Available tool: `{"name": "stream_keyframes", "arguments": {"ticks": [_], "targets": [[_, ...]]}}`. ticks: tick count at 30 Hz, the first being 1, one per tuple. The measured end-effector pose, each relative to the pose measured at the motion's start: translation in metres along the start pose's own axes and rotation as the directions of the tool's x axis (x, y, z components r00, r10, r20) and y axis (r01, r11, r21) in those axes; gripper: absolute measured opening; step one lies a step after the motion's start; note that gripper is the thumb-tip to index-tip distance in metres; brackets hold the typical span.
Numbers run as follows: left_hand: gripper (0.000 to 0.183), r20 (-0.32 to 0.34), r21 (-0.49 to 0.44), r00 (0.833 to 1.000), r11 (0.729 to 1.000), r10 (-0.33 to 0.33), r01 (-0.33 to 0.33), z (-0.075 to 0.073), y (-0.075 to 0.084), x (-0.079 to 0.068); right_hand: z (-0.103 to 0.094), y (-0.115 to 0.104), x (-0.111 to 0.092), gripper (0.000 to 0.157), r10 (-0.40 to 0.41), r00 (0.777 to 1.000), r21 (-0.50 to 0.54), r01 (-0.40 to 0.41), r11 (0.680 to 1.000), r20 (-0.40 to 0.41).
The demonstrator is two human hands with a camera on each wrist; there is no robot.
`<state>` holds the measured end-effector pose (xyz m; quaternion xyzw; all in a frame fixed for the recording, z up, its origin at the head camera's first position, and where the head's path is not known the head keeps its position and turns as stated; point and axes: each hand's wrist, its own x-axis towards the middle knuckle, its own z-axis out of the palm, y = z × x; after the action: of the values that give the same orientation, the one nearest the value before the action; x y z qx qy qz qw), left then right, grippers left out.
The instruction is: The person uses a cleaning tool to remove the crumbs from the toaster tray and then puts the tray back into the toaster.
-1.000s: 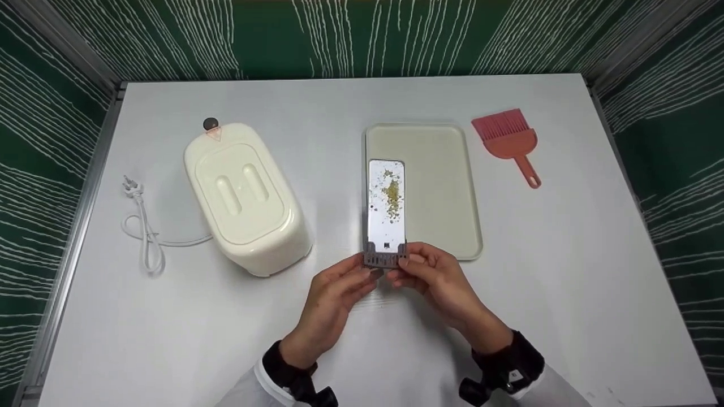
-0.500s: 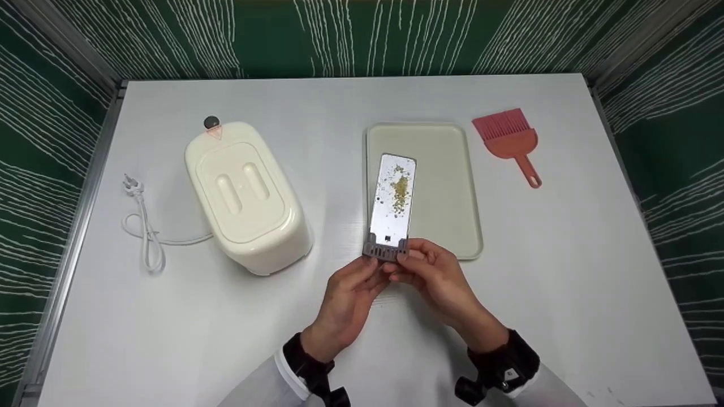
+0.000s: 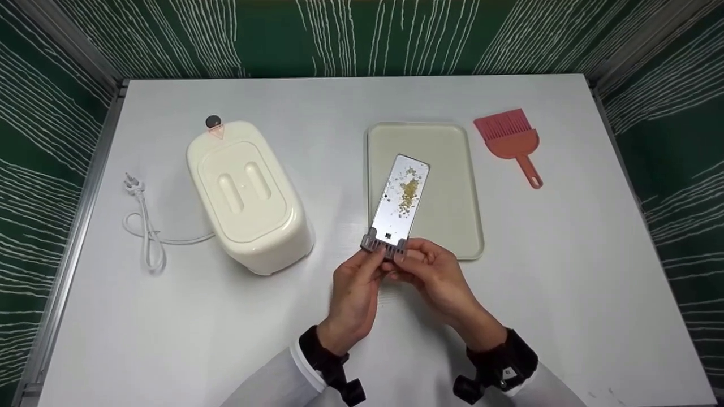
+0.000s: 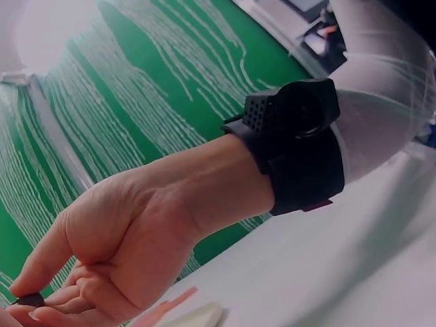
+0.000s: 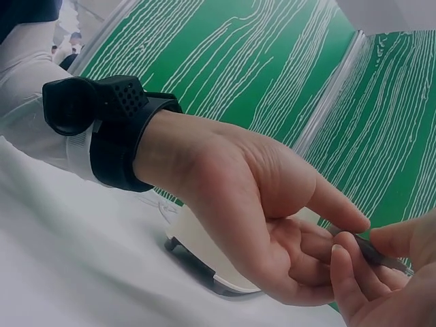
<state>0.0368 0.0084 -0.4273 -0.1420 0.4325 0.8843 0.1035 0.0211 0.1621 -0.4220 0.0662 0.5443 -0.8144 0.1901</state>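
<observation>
A slim metal crumb tray (image 3: 387, 219) with a dark grey slotted end is held by both hands above the table. Yellow-brown crumbs (image 3: 409, 195) lie scattered over its shiny far half. My left hand (image 3: 355, 295) pinches the slotted end, thumb on top and fingers beneath. Just to its right, my right hand (image 3: 444, 282) grips the same end by its corner. The crumb tray slants up and to the right, overlapping the beige tray (image 3: 447, 226) in the head view. In the right wrist view, the dark end (image 5: 371, 253) shows between the fingertips of both hands.
A cream toaster (image 3: 249, 198) with its lid on stands to the left. Its white cord and plug (image 3: 146, 226) lie coiled beside it. At the right back, a small red brush and dustpan set (image 3: 512, 141) lies on the white table (image 3: 594, 282).
The crumb tray has swung from straight ahead to a slant, its far end moving right. My left hand has moved right and up, its thumb now on the slotted end. The right hand barely shifts.
</observation>
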Motion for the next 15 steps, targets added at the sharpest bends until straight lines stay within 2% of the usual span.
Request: {"name": "stream_keyframes", "arguments": {"ticks": [5,8,15], "targets": [[0.031,-0.023,0.035,0.997,0.997,0.075,-0.074,0.0,-0.001,0.004,-0.003,-0.001,0.0,0.024,-0.005,1.0,-0.019,0.005,1.0,0.02],[0.031,-0.013,0.025,0.994,0.994,0.104,-0.104,-0.001,-0.001,0.007,-0.006,-0.002,0.0,0.024,-0.001,1.0,-0.03,0.002,1.0,0.024],[0.037,0.006,-0.013,0.991,0.991,0.137,-0.136,-0.002,0.007,0.015,-0.022,-0.01,0.003,0.024,-0.017,0.999,-0.061,0.014,0.998,-0.047]]}}
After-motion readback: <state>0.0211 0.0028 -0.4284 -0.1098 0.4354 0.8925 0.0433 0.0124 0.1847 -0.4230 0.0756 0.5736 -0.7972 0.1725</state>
